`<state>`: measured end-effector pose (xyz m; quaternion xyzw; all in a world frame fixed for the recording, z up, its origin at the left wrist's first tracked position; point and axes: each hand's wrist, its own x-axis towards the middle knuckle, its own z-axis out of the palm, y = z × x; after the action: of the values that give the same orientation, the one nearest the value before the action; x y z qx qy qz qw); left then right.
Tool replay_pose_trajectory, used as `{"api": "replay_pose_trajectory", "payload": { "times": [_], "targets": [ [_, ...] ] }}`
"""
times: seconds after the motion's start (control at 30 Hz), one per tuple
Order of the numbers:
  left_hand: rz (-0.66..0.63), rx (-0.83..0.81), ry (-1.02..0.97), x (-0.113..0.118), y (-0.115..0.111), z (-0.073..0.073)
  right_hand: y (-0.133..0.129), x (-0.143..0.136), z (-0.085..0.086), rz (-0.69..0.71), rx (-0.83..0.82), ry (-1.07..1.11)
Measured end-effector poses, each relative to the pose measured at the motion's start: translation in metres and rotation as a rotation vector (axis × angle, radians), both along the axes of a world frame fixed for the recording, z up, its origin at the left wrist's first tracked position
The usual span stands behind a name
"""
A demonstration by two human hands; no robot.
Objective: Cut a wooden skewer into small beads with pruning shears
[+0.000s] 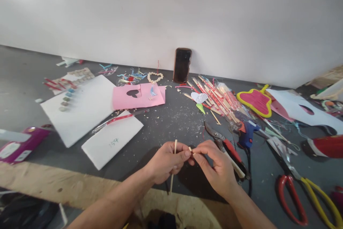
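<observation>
My left hand (168, 161) is closed around a thin wooden stick (175, 146), probably a chopstick, which stands nearly upright through the fingers. The tips of its thumb and finger meet my right hand (215, 168). Between the two sets of fingertips sits a short pale wooden piece (190, 149), pinched by the right thumb and forefinger. Both hands hover over the front part of the dark table. Just right of the right hand lie pruning shears (227, 147) with red and white handles.
Wrapped chopsticks (211, 96) lie in a pile behind the hands. A phone (182, 65) leans on the wall. A blue glue gun (247, 134) and large scissors (291, 186) lie right. White foam boards (112, 139) and a pink paper piece (122, 96) lie left. Wood crumbs dot the table.
</observation>
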<state>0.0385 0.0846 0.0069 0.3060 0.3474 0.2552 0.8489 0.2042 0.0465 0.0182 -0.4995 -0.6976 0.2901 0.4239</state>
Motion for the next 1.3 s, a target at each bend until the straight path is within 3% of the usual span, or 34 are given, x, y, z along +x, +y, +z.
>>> {"api": "replay_pose_trajectory", "payload": {
  "times": [0.23, 0.47, 0.63, 0.9, 1.13, 1.3],
  "targets": [
    [0.016, 0.006, 0.057, 0.000, 0.000, 0.002, 0.000, 0.001, 0.000, -0.002, 0.008, -0.033],
    [0.133, -0.019, -0.003, -0.007, 0.010, 0.004, 0.007, 0.019, -0.007, -0.232, 0.012, -0.272],
    [0.198, -0.011, -0.001, -0.010, 0.012, 0.006, 0.012, 0.023, -0.018, -0.098, -0.020, -0.546],
    [0.213, 0.013, 0.005, -0.010, 0.012, 0.006, 0.011, 0.006, -0.021, -0.031, 0.000, -0.641],
    [0.184, 0.013, 0.015, -0.009, 0.010, 0.004, 0.012, -0.004, -0.020, -0.052, 0.060, -0.578],
    [0.036, -0.022, 0.028, -0.004, 0.004, 0.003, 0.006, -0.001, -0.012, -0.139, 0.079, -0.268]
  ]
}}
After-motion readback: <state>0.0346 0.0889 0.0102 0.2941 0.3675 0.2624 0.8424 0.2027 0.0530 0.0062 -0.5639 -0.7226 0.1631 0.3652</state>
